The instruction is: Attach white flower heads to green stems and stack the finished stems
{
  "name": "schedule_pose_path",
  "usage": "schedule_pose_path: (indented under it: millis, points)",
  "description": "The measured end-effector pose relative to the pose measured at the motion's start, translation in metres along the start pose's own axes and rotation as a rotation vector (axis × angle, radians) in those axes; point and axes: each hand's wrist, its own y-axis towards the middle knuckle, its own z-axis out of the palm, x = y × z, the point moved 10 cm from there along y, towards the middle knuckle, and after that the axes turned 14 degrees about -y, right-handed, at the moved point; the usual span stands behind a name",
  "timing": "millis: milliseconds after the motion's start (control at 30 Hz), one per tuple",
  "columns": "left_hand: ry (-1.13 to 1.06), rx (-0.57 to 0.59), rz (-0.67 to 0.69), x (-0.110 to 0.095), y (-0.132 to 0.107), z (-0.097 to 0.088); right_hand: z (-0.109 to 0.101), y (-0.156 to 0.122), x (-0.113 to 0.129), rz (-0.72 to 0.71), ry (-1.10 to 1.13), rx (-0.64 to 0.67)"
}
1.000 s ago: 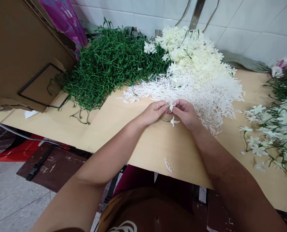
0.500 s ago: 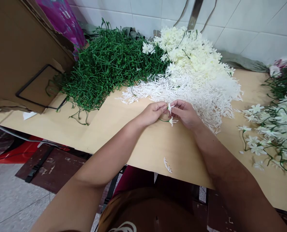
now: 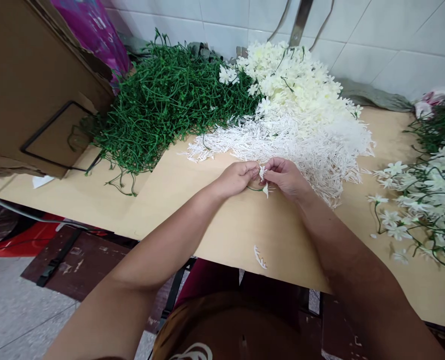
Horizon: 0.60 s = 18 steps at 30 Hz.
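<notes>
My left hand (image 3: 236,177) and my right hand (image 3: 287,177) meet fingertip to fingertip over the wooden table (image 3: 222,220). Both are pinched on a thin green stem with small white flowers (image 3: 264,189); one blossom sits between the fingertips, another hangs just below. Directly behind my hands lies a heap of white feathery plastic sprigs (image 3: 301,145). Farther back is a mound of cream flower heads (image 3: 293,80), and to its left a tangle of bare green stems (image 3: 162,100).
Finished stems with white flowers (image 3: 421,200) are piled at the right. A cardboard box (image 3: 31,85) leans at the left, with a purple bag (image 3: 95,30) behind it. One loose white sprig (image 3: 259,256) lies near the table's front edge. A tiled wall backs the table.
My hands stay together on the stem; they have closed in slightly, and the hanging blossom now sits nearer my fingers. The view has drifted a little.
</notes>
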Motion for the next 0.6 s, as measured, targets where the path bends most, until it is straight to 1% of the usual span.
schedule_pose_path:
  millis: [200, 333, 433, 500, 533, 600]
  points:
    - [0.063, -0.027, -0.032, 0.006, -0.001, -0.002, 0.0, 0.001, -0.002, 0.002, -0.008, -0.014]
    - [0.032, -0.104, 0.033, 0.001, -0.002, -0.007, 0.001, 0.0, 0.001, -0.058, 0.023, -0.064]
    - [-0.041, -0.087, 0.055, -0.001, -0.002, -0.006, -0.002, -0.003, 0.006, -0.08, 0.026, -0.089]
    - [-0.082, -0.095, 0.036, 0.0, 0.0, -0.008, -0.015, -0.01, 0.019, -0.122, -0.004, -0.131]
    - [-0.1, -0.104, 0.03, 0.001, 0.001, -0.01, -0.026, -0.018, 0.029, -0.156, -0.033, -0.168]
    - [-0.108, -0.111, 0.027, 0.002, 0.003, -0.012, -0.059, -0.044, 0.055, -0.238, -0.136, -0.288]
